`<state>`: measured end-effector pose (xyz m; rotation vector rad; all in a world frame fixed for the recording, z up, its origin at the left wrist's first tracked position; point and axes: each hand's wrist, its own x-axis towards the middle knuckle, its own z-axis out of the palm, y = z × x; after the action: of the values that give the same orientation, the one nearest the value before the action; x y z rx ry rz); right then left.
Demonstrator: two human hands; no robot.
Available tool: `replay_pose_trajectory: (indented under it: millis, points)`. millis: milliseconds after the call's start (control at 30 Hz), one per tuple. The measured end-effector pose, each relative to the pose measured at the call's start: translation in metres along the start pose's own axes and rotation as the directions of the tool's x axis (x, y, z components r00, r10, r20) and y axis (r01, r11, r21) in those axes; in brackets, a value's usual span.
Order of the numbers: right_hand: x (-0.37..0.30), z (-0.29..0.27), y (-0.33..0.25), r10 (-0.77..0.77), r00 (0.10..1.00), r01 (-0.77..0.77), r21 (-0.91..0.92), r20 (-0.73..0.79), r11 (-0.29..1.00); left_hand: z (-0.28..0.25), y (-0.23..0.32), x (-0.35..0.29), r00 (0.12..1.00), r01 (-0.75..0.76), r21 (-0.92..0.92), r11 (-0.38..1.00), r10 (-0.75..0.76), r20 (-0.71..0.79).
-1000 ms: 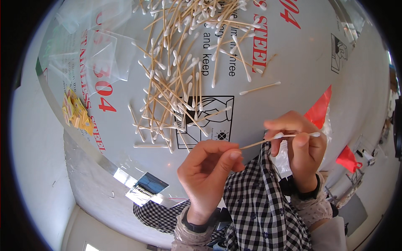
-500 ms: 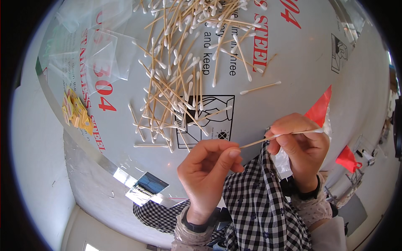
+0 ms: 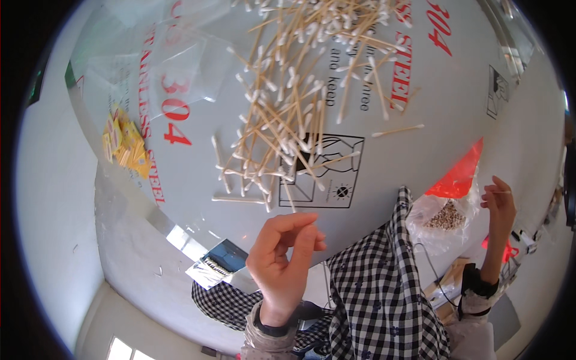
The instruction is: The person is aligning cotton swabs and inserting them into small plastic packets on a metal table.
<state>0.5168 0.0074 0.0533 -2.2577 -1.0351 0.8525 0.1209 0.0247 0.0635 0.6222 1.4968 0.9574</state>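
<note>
My left hand (image 3: pixel 282 258) is in front of the table's near edge, fingers curled in and thumb against them. I see nothing in it. Out to the right, my right hand (image 3: pixel 499 207) is stretched away from the table, pinching a thin cotton swab (image 3: pixel 503 192) seen only in part. Beyond my left hand lies a loose heap of wooden-stick cotton swabs (image 3: pixel 288 114) with white tips, spread toward the far edge. One single cotton swab (image 3: pixel 398 130) lies apart on the right of the heap.
Clear plastic sleeves (image 3: pixel 192 66) and a yellow cluster of small packets (image 3: pixel 126 144) lie at the left. A blue packet (image 3: pixel 225 258) sits at the near edge. Right of my checked apron (image 3: pixel 372 288), a clear bag (image 3: pixel 445 215) with many small brownish pieces hangs below a red flap (image 3: pixel 459 174).
My right hand has left my left hand and swung out to the right with the cotton swab. My left hand no longer touches that swab. The view has shifted, with the heap now farther right.
</note>
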Motion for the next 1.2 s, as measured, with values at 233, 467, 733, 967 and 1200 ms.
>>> replay_pose_trajectory:
  millis: [233,467,733,967,1200]
  points:
    - [-0.044,0.108,-0.107,-0.640,0.698,0.710,-0.195,0.321,0.676,-0.050,-0.022,-0.017,0.945,-0.211,0.273,0.939,0.268,-0.189]
    - [-0.045,0.189,-0.172,-0.787,0.247,0.946,0.034,0.565,0.321,-0.067,-0.013,-0.030,0.930,-0.298,0.457,0.838,0.363,-0.058]
    - [-0.046,0.172,-0.206,-0.756,0.323,0.933,-0.060,0.569,0.354,-0.083,-0.014,-0.038,0.928,-0.336,0.504,0.796,0.370,0.034]
    - [-0.037,0.182,-0.192,-0.711,0.444,0.857,-0.027,0.546,0.515,-0.067,-0.007,-0.019,0.867,-0.497,0.576,0.649,0.401,0.297]
    - [-0.033,0.211,-0.189,-0.765,0.300,0.901,0.094,0.571,0.423,-0.049,-0.010,0.004,0.852,-0.521,0.657,0.545,0.377,0.363]
